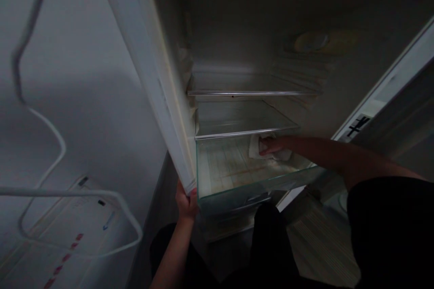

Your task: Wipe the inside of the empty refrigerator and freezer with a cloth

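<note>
My right hand [270, 145] reaches into a dim refrigerator and is closed on a white cloth [254, 148], which lies against the lowest glass shelf [225, 162]. Brownish stains show on this shelf. At the lower left, my left hand [187, 202] is wrapped round the bottom of the white refrigerator edge [176, 153]; some of its fingers are hidden behind it.
Two more glass shelves sit above, an upper shelf [254, 93] and a middle shelf [244, 119]. Below is a clear drawer [233, 201]. A white cable [63, 144] hangs at the left, by a pale panel with red marks [66, 257].
</note>
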`<state>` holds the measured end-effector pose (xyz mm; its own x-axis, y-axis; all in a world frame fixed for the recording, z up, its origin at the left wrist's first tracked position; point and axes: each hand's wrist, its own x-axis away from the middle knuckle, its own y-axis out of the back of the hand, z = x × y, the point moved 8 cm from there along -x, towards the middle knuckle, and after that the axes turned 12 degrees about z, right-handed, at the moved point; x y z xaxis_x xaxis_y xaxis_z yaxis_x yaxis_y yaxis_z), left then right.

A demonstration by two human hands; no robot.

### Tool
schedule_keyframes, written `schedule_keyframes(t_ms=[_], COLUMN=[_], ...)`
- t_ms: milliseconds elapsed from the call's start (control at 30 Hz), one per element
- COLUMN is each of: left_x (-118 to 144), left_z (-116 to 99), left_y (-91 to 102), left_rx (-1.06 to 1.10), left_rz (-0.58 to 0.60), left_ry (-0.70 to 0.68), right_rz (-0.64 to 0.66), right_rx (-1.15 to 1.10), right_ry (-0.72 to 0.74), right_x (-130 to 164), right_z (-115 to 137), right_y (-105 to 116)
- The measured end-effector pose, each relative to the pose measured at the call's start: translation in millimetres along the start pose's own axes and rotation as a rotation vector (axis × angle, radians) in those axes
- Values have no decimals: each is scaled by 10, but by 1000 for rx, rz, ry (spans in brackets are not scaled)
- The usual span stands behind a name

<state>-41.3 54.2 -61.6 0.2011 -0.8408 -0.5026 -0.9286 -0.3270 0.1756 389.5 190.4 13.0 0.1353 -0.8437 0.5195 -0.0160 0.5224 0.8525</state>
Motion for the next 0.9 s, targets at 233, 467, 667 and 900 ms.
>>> schedule_keyframes(t_ms=[233,467,667,900], left_x=[-8,-9,-21,-15], left_z=[-60,-95,-130,-121], left_y=[-16,-17,-25,-30], left_rx=[-11,-30,-14,-8], left_rz=[7,11,39,36], left_ry=[-44,-74,-93,-96], right_rz=[181,170,242,335], right_rx=[143,266,342,229], right_ry=[115,530,580,401], right_x=[-96,-30,68,-1], right_z=[944,2530,2941,1761], right_y=[-322,-461,-491,-417])
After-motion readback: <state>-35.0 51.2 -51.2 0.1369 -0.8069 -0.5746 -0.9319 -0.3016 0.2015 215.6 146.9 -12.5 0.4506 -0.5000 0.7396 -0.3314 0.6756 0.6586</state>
